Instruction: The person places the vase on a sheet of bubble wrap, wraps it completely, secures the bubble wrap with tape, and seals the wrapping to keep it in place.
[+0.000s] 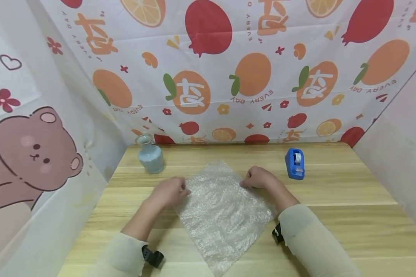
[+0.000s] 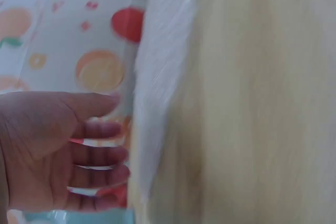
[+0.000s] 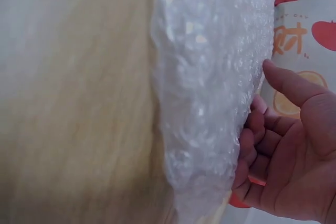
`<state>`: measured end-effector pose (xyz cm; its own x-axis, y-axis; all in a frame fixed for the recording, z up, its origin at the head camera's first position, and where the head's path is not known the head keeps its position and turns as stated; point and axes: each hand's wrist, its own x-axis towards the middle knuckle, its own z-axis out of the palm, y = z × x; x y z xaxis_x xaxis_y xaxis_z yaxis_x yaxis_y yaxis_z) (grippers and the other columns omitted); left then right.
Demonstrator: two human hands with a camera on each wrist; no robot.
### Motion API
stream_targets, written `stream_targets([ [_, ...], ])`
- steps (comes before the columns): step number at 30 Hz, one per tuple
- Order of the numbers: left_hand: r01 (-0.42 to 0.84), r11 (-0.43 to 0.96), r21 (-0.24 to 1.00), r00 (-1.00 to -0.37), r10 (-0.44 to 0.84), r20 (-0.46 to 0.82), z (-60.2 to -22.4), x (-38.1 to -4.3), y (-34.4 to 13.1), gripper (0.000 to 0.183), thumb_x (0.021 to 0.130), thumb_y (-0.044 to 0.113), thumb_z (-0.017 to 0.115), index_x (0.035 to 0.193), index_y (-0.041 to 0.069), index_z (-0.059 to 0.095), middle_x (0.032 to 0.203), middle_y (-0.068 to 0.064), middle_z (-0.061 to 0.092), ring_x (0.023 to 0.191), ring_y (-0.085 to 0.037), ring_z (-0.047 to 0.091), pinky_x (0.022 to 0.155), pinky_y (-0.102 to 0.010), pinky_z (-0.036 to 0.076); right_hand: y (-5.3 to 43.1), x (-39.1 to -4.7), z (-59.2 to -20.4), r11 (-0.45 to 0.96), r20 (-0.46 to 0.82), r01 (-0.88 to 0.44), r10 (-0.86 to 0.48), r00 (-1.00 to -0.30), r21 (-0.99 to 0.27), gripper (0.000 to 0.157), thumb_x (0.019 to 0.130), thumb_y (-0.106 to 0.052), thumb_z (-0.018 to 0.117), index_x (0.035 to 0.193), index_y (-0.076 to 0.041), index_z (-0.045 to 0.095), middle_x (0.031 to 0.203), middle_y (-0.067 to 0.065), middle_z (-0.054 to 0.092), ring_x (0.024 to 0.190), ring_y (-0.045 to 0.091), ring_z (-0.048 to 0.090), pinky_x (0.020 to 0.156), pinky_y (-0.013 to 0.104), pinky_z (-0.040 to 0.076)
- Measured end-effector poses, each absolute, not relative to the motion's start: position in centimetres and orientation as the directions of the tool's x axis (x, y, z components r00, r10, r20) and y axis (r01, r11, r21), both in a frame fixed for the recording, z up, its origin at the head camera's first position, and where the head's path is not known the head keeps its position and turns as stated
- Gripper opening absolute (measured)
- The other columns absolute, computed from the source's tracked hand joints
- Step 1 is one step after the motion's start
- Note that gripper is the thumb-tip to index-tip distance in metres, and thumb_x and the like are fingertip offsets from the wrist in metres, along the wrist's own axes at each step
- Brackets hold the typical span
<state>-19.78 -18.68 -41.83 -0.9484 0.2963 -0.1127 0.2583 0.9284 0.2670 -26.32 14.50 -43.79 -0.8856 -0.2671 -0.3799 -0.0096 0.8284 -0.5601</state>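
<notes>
A sheet of clear bubble wrap [image 1: 225,215] lies on the wooden table, turned so that one corner points toward me. My left hand [image 1: 171,192] is by its left corner; in the left wrist view the left hand [image 2: 63,150] has its fingers loosely extended and apart, holding nothing. Over the upper right edge is my right hand [image 1: 260,179]. The right wrist view shows the right hand [image 3: 294,145] with bent fingers at the edge of the bubble wrap [image 3: 210,93], the thumb apart from them and its tip by the edge.
At the back left of the table [image 1: 350,215] stands a pale blue-grey ceramic vase [image 1: 151,157]. A blue tape dispenser [image 1: 295,163] with a roll of tape sits at the back right. A fruit-patterned curtain [image 1: 242,77] hangs behind the table, with white walls on both sides.
</notes>
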Motion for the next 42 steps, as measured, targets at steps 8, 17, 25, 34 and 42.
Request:
stream_targets([
  [8, 0.102, 0.946, 0.309, -0.913, 0.213, -0.349, -41.5, -18.6, -21.6, 0.043, 0.093, 0.042, 0.064, 0.062, 0.014, 0.056, 0.058, 0.002, 0.043, 0.053, -0.014, 0.04, 0.051, -0.03, 0.034, 15.2, -27.1, -45.0, 0.787, -0.356, -0.024, -0.306, -0.883, -0.616, 0.045, 0.086, -0.031, 0.074, 0.055, -0.016, 0.046, 0.052, -0.006, 0.035, 0.049, 0.01, 0.03, 0.049, 0.026, 0.029],
  [17, 0.049, 0.88, 0.472, -0.951, 0.185, -0.246, -43.0, -20.5, -19.8, 0.044, 0.095, 0.044, 0.062, 0.063, 0.014, 0.054, 0.057, 0.002, 0.044, 0.053, -0.013, 0.038, 0.05, -0.029, 0.032, 16.9, -27.6, -45.7, 0.631, -0.285, 0.132, -0.147, -0.947, -0.764, 0.033, 0.094, -0.031, 0.066, 0.073, -0.007, 0.059, 0.061, 0.001, 0.054, 0.057, 0.015, 0.047, 0.057, 0.028, 0.041],
  [25, -0.033, 0.777, 0.629, -0.955, 0.161, -0.249, -44.2, -22.8, -19.1, 0.053, 0.094, 0.039, 0.063, 0.054, 0.016, 0.039, 0.05, 0.005, 0.029, 0.048, -0.011, 0.027, 0.047, -0.026, 0.027, 17.6, -27.6, -46.0, 0.509, -0.359, 0.28, -0.062, -0.931, -0.814, 0.03, 0.097, -0.035, 0.062, 0.085, -0.007, 0.062, 0.066, 0.001, 0.06, 0.062, 0.016, 0.053, 0.058, 0.027, 0.042],
  [34, -0.052, 0.791, 0.609, -0.978, 0.085, -0.193, -44.8, -24.0, -18.7, 0.045, 0.093, 0.028, 0.063, 0.053, 0.017, 0.046, 0.049, 0.005, 0.036, 0.048, -0.011, 0.033, 0.047, -0.027, 0.03, 17.5, -28.2, -45.9, 0.517, -0.317, 0.262, -0.019, -0.948, -0.815, 0.024, 0.095, -0.026, 0.06, 0.09, -0.004, 0.065, 0.076, 0.004, 0.058, 0.064, 0.015, 0.051, 0.056, 0.026, 0.045],
  [42, -0.039, 0.824, 0.566, -0.98, 0.08, -0.184, -44.8, -24.1, -18.0, 0.042, 0.093, 0.031, 0.064, 0.057, 0.016, 0.05, 0.054, 0.004, 0.043, 0.053, -0.013, 0.04, 0.051, -0.028, 0.034, 17.9, -28.8, -46.2, 0.653, -0.283, 0.221, 0.012, -0.959, -0.724, 0.024, 0.093, -0.024, 0.063, 0.077, -0.008, 0.057, 0.073, 0.004, 0.053, 0.061, 0.017, 0.05, 0.055, 0.028, 0.042],
])
